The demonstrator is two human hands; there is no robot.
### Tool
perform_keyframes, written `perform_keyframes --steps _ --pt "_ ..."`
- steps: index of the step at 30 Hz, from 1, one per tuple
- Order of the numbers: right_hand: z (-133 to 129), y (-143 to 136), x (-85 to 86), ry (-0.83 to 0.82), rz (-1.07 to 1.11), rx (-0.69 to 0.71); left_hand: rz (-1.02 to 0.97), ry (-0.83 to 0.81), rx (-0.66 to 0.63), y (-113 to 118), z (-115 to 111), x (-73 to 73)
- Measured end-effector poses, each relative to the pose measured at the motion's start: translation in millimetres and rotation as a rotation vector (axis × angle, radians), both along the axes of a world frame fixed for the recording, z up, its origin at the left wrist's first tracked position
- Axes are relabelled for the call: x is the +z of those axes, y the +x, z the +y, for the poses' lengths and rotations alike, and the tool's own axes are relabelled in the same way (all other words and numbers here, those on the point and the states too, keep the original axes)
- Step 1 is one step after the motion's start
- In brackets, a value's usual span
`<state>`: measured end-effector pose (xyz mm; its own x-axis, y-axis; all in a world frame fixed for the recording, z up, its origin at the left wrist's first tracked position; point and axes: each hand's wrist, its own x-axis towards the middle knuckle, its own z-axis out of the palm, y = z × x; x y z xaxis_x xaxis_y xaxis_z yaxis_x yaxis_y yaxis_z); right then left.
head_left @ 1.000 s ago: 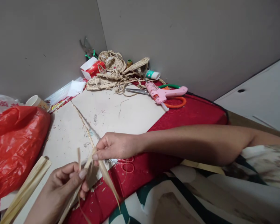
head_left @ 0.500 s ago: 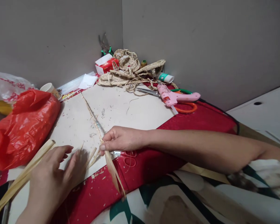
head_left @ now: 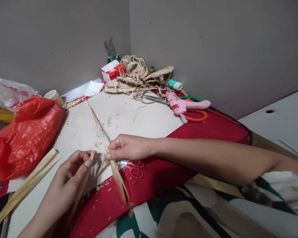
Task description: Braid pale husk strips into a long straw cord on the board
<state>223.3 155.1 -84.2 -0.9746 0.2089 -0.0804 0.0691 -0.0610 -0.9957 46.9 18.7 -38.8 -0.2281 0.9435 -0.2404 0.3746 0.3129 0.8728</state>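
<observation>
My right hand (head_left: 129,147) pinches the near end of a thin braided straw cord (head_left: 97,121), which runs away over the white board (head_left: 124,115). Loose flat strands (head_left: 119,180) hang from beneath those fingers toward the red cloth. To the left, my left hand (head_left: 74,172) is closed on a single pale straw strip (head_left: 85,180), its tip standing above the thumb. Under my right fingers lie red-handled scissors (head_left: 136,168), their blades partly hidden.
A red plastic bag (head_left: 37,125) and long straw strips (head_left: 27,185) lie at the left. Behind are a paper cup (head_left: 53,96), coiled braided cord (head_left: 134,66) and a red box (head_left: 114,71). A pink glue gun (head_left: 181,104) rests on orange-handled scissors (head_left: 197,115) at the right.
My left hand has moved right and closed on a straw strip, lifting it apart from the strands below the braid. My right hand keeps its pinch, nearly unmoved.
</observation>
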Motion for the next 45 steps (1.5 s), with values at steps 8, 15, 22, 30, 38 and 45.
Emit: perform_keyframes --steps 8,15,22,30,38,45 --pt "1 1 2.9 -0.061 0.078 0.056 -0.528 -0.191 -0.052 18 11 -17.0" --pt "1 4 5.7 0.265 0.02 -0.017 -0.225 -0.122 -0.104 10 11 -23.4" --pt "0 5 5.9 0.385 -0.032 0.028 -0.497 -0.23 -0.094 11 12 -28.4" --pt "-1 6 8.1 0.492 -0.057 0.012 -0.365 -0.181 -0.004 22 13 -21.9" --pt "0 8 11.4 0.582 -0.115 0.051 -0.322 -0.251 -0.137 15 11 -27.5" --pt "0 7 16.6 0.453 -0.104 0.151 -0.24 -0.183 -0.081 16 7 -27.2"
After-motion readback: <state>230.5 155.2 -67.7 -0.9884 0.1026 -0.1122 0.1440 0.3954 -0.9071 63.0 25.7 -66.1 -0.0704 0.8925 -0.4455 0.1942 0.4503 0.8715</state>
